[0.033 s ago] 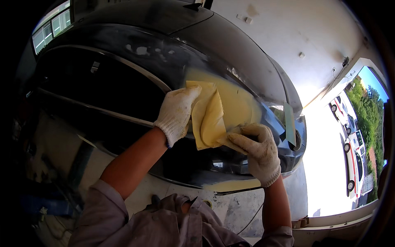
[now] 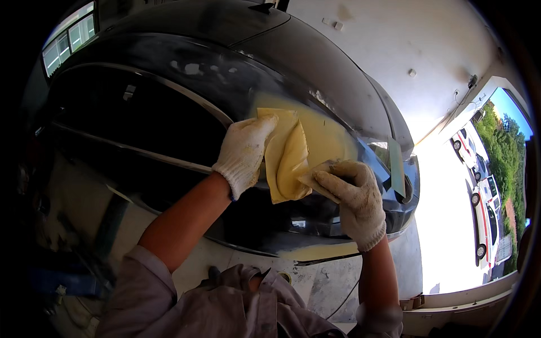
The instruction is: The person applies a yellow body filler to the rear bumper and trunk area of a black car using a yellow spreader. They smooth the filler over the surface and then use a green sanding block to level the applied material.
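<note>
Both hands (image 2: 242, 149) (image 2: 360, 197) flank the sheet (image 2: 274, 152), the right slightly higher than before.

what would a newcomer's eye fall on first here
Probably the yellow paste on a sheet in the gloved left hand, mid-picture, with the gloved right hand beside it. Behind them curves a dark car with a pale yellow patch. At far right, white vehicles stand in bright sunlight.
</note>
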`<action>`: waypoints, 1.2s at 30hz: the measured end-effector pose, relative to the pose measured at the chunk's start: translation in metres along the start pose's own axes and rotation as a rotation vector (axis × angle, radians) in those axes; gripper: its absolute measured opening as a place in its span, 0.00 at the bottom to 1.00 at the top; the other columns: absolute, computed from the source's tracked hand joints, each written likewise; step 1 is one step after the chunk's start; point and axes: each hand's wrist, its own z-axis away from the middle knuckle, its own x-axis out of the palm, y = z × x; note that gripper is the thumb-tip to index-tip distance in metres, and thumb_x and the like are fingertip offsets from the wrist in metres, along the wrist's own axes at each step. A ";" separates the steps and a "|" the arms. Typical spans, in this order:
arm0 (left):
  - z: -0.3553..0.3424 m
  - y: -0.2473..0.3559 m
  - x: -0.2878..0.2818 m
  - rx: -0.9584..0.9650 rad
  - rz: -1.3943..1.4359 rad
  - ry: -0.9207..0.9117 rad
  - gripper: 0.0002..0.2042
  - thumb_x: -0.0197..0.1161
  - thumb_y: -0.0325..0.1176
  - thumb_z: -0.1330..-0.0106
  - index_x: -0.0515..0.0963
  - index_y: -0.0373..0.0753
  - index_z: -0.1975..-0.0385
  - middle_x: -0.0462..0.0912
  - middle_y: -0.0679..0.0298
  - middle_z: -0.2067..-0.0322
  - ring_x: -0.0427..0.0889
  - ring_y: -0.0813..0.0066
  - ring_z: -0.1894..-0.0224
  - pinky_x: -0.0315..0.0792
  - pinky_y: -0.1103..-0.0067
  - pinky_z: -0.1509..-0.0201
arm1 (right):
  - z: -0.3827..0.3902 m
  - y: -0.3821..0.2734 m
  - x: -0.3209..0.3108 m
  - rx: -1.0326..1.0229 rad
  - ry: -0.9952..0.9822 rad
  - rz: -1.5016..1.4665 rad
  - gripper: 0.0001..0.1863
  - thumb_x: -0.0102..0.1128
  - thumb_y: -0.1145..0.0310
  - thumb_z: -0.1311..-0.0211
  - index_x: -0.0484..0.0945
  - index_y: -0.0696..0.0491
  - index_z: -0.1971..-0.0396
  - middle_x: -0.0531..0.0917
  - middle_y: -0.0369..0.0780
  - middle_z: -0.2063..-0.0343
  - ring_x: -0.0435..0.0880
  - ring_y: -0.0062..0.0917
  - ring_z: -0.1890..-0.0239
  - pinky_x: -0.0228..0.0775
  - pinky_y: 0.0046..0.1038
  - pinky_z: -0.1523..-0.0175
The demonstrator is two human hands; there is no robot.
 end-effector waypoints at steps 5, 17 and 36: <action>-0.010 0.019 0.017 0.106 -0.138 0.008 0.13 0.64 0.38 0.18 0.85 0.32 0.52 0.87 0.64 0.59 0.85 0.77 0.62 0.83 0.75 0.57 | -0.019 -0.029 0.011 -0.051 -0.090 0.108 0.34 0.63 0.84 0.43 0.89 0.35 0.40 0.86 0.39 0.50 0.85 0.42 0.45 0.79 0.43 0.37; -0.013 -0.057 0.021 -0.235 0.674 -0.101 0.22 0.43 0.41 0.11 0.69 0.32 0.29 0.79 0.49 0.35 0.84 0.53 0.33 0.83 0.57 0.29 | -0.011 0.032 0.033 0.155 0.461 -0.654 0.25 0.61 0.84 0.28 0.85 0.53 0.34 0.84 0.46 0.37 0.84 0.36 0.36 0.74 0.35 0.30; 0.020 -0.048 -0.059 -0.126 0.461 -0.103 0.22 0.43 0.44 0.11 0.72 0.35 0.32 0.84 0.54 0.42 0.87 0.60 0.40 0.85 0.61 0.35 | 0.060 0.112 0.064 0.902 0.353 -1.579 0.36 0.50 0.78 0.47 0.76 0.67 0.32 0.87 0.51 0.41 0.89 0.42 0.48 0.83 0.45 0.36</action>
